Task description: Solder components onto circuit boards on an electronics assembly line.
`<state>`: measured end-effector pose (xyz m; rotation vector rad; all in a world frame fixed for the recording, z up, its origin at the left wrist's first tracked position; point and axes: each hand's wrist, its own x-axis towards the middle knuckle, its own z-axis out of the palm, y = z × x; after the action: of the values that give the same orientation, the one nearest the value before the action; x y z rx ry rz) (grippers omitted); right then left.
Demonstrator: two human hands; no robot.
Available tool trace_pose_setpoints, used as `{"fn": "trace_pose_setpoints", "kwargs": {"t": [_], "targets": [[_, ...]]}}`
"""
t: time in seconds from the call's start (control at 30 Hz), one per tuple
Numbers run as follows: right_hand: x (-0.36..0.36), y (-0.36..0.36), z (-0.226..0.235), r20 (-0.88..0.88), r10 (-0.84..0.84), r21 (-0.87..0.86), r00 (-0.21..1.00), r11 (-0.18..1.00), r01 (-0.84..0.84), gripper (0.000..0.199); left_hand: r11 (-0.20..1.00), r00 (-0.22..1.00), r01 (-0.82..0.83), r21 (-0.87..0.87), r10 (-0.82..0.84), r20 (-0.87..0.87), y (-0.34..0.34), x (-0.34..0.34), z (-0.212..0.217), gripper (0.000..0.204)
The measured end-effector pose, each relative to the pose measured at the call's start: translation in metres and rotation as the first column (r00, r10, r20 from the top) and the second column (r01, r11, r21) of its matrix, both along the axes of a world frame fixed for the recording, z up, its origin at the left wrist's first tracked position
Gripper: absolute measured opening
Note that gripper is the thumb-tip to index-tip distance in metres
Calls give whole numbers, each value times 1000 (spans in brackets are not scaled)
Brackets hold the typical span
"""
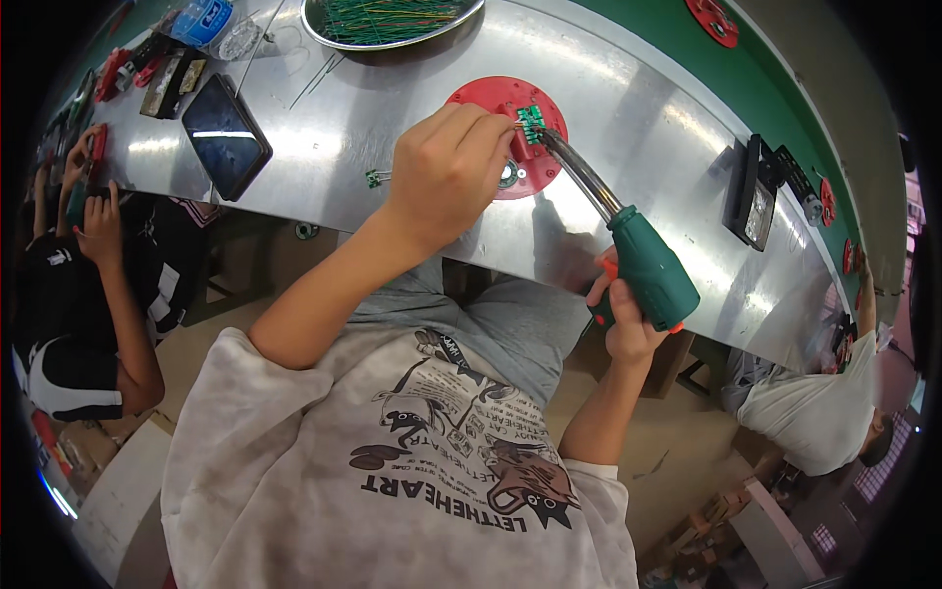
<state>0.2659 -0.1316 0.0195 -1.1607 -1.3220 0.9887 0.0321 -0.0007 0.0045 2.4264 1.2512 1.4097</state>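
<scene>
My left hand [442,172] is closed, thumb and fingers pinched at the left edge of a small green circuit board [531,120]. A thin wire end seems to show at the fingertips; most of it is hidden. The board sits on a round red fixture [542,175] on the metal table. My right hand [628,329] grips a green soldering gun [653,270] by its handle, a finger near the orange trigger. Its long metal tip slants up to the left and reaches the board's lower right edge. A round piece [507,175] with a dark centre lies on the fixture below my left fingers.
An oval metal tray [392,43] of green wires stands at the far edge. Left are a dark phone [226,137], a small board with leads [373,179] and a plastic bottle [203,20]. A black holder [756,191] stands right. People sit on both sides.
</scene>
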Motion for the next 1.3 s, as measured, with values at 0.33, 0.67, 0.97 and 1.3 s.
{"fn": "trace_pose_setpoints", "kwargs": {"t": [0.33,0.67,0.97,1.3], "targets": [[-1,1,0,-18,-4,-37,1000,999,3,43,999,999,-1,35,2,-32,1,-3,-5,9],[1,0,1,38,6,-61,999,998,-4,43,1000,1000,0,-27,-1,-30,-3,-3,-1,10],[-2,4,2,-83,-32,-83,996,996,25,35,1000,1000,-16,-1,16,-24,0,-3,-3,9],[-3,5,2,-112,-59,-140,992,989,43,30,998,1000,-17,62,18,-25,1,-3,-7,9]]}}
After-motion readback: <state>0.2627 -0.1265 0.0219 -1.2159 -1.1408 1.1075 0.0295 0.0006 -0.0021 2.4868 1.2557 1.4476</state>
